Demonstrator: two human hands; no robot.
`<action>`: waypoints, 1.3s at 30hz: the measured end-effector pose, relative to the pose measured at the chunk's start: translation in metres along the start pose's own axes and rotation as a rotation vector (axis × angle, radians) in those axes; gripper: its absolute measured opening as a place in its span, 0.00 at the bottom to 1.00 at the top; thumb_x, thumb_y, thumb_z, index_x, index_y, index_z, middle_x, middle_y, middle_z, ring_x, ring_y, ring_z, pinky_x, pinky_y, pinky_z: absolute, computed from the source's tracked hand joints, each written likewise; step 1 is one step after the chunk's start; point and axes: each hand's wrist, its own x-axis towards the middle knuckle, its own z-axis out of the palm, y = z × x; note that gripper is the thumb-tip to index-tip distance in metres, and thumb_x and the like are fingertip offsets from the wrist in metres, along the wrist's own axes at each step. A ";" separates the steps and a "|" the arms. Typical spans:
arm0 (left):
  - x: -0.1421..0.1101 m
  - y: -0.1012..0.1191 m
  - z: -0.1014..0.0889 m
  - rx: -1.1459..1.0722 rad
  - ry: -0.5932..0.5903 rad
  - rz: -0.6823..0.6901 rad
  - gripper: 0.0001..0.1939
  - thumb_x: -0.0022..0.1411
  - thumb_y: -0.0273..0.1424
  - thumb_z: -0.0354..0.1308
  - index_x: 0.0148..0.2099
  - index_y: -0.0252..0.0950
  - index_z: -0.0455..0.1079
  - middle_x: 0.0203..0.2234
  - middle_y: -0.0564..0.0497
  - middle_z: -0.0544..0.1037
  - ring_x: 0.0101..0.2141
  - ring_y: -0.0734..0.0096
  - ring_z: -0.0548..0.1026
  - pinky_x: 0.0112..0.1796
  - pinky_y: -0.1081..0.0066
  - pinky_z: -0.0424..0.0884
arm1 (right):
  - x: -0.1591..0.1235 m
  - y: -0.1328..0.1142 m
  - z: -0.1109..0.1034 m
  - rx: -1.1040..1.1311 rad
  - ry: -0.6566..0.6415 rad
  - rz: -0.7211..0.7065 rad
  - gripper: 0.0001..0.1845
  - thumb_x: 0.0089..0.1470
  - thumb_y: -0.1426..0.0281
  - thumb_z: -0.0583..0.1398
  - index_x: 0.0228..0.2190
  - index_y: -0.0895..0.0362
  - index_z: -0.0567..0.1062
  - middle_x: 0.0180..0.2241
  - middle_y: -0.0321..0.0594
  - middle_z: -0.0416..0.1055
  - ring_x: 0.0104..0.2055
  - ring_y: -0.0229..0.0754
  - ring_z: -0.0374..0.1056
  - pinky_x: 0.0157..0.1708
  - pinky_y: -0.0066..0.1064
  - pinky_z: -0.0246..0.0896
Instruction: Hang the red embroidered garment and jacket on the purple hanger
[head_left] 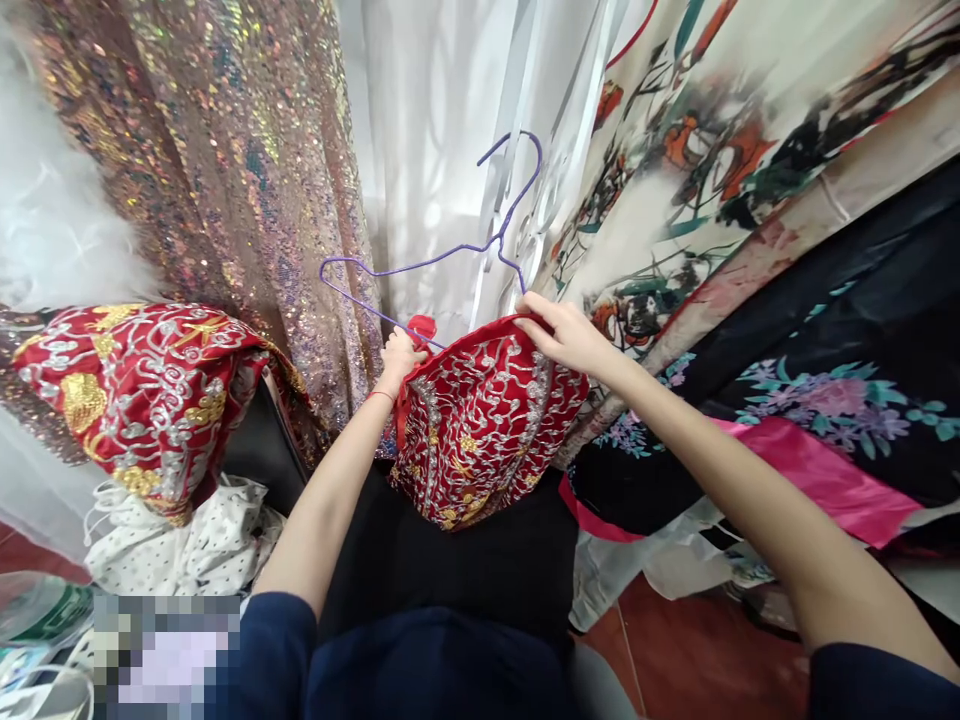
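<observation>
A red garment (480, 430) with silver and gold embroidery hangs between my hands, its lower part over my dark lap. My left hand (401, 355) is closed on its upper left corner, beside a red tie. At the upper right edge, my right hand (559, 330) pinches the waistband between thumb and fingers. A purple wire hanger (442, 257) stands behind the garment with its hook up. Its lower bar runs down behind the red edge near my left hand, and its right arm meets my right fingertips. The hanger's lower part is hidden.
On the left, another red embroidered garment (142, 390) lies over a dark surface, above a white dotted cloth (184, 540). A sequined curtain-like fabric (247, 150), white drapery (435, 130), a printed fabric (690, 170) and a black floral garment (847, 370) hang around me.
</observation>
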 end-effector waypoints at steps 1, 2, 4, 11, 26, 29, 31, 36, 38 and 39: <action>0.002 -0.005 -0.004 -0.019 0.019 -0.019 0.24 0.57 0.32 0.62 0.54 0.30 0.64 0.47 0.30 0.77 0.48 0.48 0.78 0.46 0.61 0.69 | 0.000 0.002 0.000 -0.001 -0.001 -0.007 0.07 0.64 0.66 0.50 0.32 0.52 0.60 0.23 0.32 0.59 0.24 0.38 0.58 0.31 0.33 0.55; 0.004 -0.013 -0.010 -0.044 0.047 -0.039 0.22 0.56 0.30 0.61 0.53 0.30 0.66 0.46 0.31 0.78 0.47 0.49 0.78 0.45 0.62 0.69 | 0.000 0.004 0.000 -0.007 0.001 -0.011 0.07 0.64 0.66 0.51 0.33 0.52 0.60 0.23 0.32 0.60 0.24 0.38 0.58 0.31 0.32 0.55; 0.007 -0.031 -0.023 -0.100 0.108 -0.077 0.16 0.56 0.27 0.59 0.48 0.30 0.69 0.42 0.34 0.79 0.45 0.53 0.79 0.44 0.64 0.69 | 0.001 0.009 0.002 -0.029 0.014 -0.009 0.06 0.64 0.66 0.51 0.33 0.52 0.62 0.23 0.33 0.60 0.24 0.38 0.59 0.31 0.32 0.54; 0.001 -0.064 -0.056 -0.365 0.237 -0.104 0.13 0.55 0.39 0.63 0.27 0.35 0.70 0.19 0.54 0.71 0.27 0.70 0.70 0.33 0.72 0.65 | 0.004 0.020 0.010 -0.128 0.038 0.014 0.06 0.62 0.67 0.51 0.33 0.53 0.64 0.23 0.36 0.63 0.25 0.40 0.60 0.31 0.33 0.56; -0.025 -0.019 -0.146 -0.398 0.703 0.109 0.21 0.63 0.34 0.58 0.21 0.37 0.56 0.22 0.56 0.59 0.26 0.75 0.58 0.33 0.74 0.59 | -0.006 0.026 -0.010 -0.505 -0.004 0.034 0.10 0.62 0.66 0.50 0.37 0.55 0.70 0.26 0.44 0.72 0.24 0.45 0.62 0.25 0.34 0.44; -0.045 -0.009 -0.158 -0.190 0.646 0.167 0.20 0.62 0.35 0.59 0.22 0.37 0.58 0.25 0.54 0.61 0.27 0.73 0.60 0.35 0.72 0.58 | -0.005 0.024 -0.010 -0.510 -0.013 0.041 0.10 0.61 0.67 0.50 0.37 0.55 0.70 0.26 0.43 0.72 0.24 0.44 0.62 0.25 0.33 0.44; -0.050 -0.004 -0.162 -0.145 0.617 0.206 0.19 0.62 0.35 0.58 0.21 0.36 0.57 0.25 0.54 0.61 0.26 0.73 0.58 0.34 0.71 0.57 | -0.005 0.021 -0.010 -0.533 -0.014 0.040 0.10 0.61 0.67 0.50 0.37 0.55 0.70 0.26 0.43 0.73 0.24 0.44 0.62 0.25 0.33 0.43; -0.039 0.015 -0.164 -0.340 0.593 0.332 0.23 0.61 0.30 0.56 0.18 0.36 0.52 0.18 0.56 0.56 0.23 0.76 0.55 0.30 0.71 0.54 | -0.008 0.012 -0.010 -0.608 -0.026 -0.010 0.15 0.63 0.70 0.46 0.38 0.58 0.71 0.29 0.48 0.76 0.25 0.44 0.64 0.25 0.34 0.42; -0.038 0.029 -0.163 -0.466 0.613 0.368 0.22 0.61 0.31 0.56 0.18 0.36 0.52 0.17 0.57 0.55 0.23 0.77 0.55 0.29 0.71 0.54 | -0.008 0.011 -0.011 -0.634 -0.033 -0.018 0.15 0.63 0.71 0.46 0.38 0.59 0.72 0.29 0.48 0.76 0.25 0.44 0.65 0.25 0.34 0.42; -0.040 0.037 -0.162 -0.539 0.631 0.381 0.21 0.61 0.32 0.55 0.19 0.36 0.53 0.18 0.57 0.55 0.23 0.77 0.55 0.29 0.72 0.55 | -0.008 0.012 -0.012 -0.649 -0.038 -0.024 0.15 0.63 0.71 0.46 0.38 0.59 0.72 0.29 0.48 0.76 0.25 0.43 0.65 0.25 0.34 0.42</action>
